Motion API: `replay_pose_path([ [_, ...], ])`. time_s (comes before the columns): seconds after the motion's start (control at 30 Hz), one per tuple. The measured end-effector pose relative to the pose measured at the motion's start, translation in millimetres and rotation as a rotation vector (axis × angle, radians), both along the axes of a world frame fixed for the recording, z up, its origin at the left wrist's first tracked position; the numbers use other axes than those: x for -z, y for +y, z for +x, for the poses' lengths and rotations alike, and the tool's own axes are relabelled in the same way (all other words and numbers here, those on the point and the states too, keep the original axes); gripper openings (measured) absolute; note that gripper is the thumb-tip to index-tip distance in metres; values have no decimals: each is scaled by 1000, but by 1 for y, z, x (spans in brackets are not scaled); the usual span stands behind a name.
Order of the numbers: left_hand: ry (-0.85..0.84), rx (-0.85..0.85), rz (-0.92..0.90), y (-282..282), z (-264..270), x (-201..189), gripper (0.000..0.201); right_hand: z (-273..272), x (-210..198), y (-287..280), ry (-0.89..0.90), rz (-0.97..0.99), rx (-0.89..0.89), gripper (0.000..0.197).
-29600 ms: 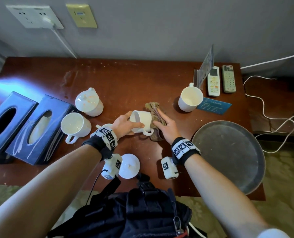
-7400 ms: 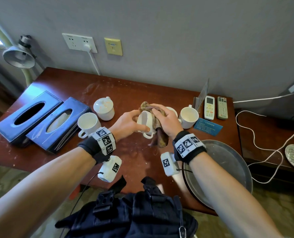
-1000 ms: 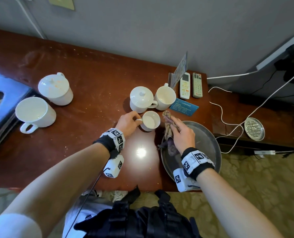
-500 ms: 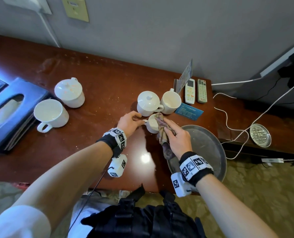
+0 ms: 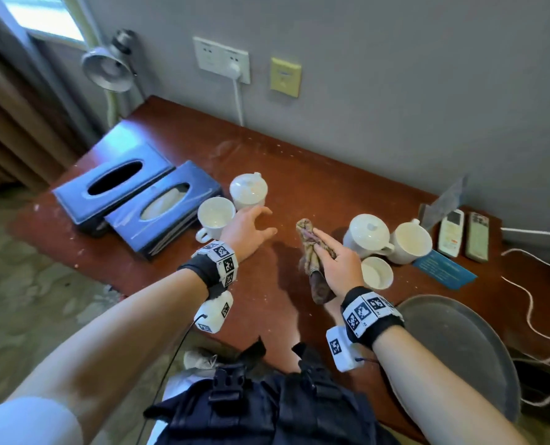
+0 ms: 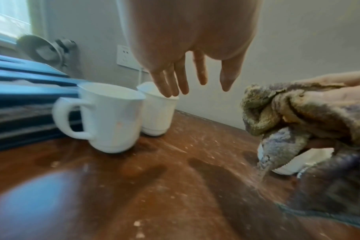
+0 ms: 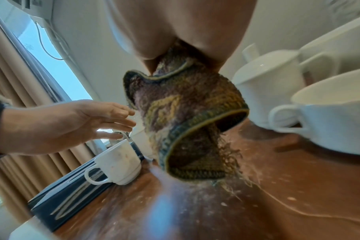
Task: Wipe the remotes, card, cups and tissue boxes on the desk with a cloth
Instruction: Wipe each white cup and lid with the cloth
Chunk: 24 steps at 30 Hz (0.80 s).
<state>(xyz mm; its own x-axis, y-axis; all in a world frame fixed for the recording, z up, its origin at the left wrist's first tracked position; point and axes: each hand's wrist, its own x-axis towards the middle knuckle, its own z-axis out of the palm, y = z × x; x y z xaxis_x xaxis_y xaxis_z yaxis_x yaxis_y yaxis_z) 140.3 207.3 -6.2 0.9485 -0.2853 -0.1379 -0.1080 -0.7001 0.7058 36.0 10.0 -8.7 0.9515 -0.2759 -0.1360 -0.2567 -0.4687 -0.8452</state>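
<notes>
**Head view: left hand reaching for the next cups, cloth held ready**

Head view shows the left hand (image 5: pixel 246 231) spread open and empty, held just beside the lidded cup (image 5: pixel 248 190) and the open cup (image 5: pixel 215 216); whether a fingertip touches the lidded cup cannot be told. The cloth (image 5: pixel 313 252) is bunched in the right hand (image 5: pixel 339 263), whose fingers are wrapped round it above the table (image 5: pixel 299 184).

Taking the open cup as landmark: the two tissue boxes (image 5: pixel 138 191) lie just to its left, the cloth is to its right, and further right three more cups (image 5: pixel 366 234) are grouped, with the blue card (image 5: pixel 443 273) and the remotes (image 5: pixel 461 236) beyond them.

The step in hand is judged to be fetching one of the left-side cups for wiping. It would best be taken by the handle or body, lifted clear of its neighbour so neither is knocked, and turned against the cloth so rim, inside and handle are all covered. The lid should be steadied, since it may slide off.
</notes>
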Motion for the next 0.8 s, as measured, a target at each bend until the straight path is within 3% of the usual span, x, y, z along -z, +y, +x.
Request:
replay_pose_path([
  [0.27,-41,-159,127,76,18,0,71,48,6,52,21,8,-48,33],
  [0.43,21,-122,220,90,31,7,89,59,11,74,63,18,-54,33],
  [0.63,24,-29,361,78,47,7,91,55,19,76,115,-7,-23,34],
  [0.8,5,-8,500,66,56,5,81,50,31,69,205,-38,49,50],
])
